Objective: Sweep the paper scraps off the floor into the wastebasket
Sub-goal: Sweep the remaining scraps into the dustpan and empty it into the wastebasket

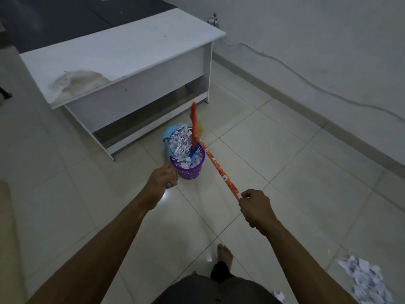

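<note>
Many paper scraps (186,160) fill the purple wastebasket (190,171) while left hand (163,177) grips the dustpan (169,131), right hand (255,206) the broom (219,170).

the wastebasket (191,170) stands on the floor (285,161) at your 12 o'clock, just in front of the desk (131,53), which runs off toward 11 o'clock. the dustpan (172,133) sits over its far-left rim, the broom (219,170) crossing its right rim. a cloth (81,84) lies on the desk's near end. a heap of paper scraps (363,279) lies at 4 o'clock.
</note>
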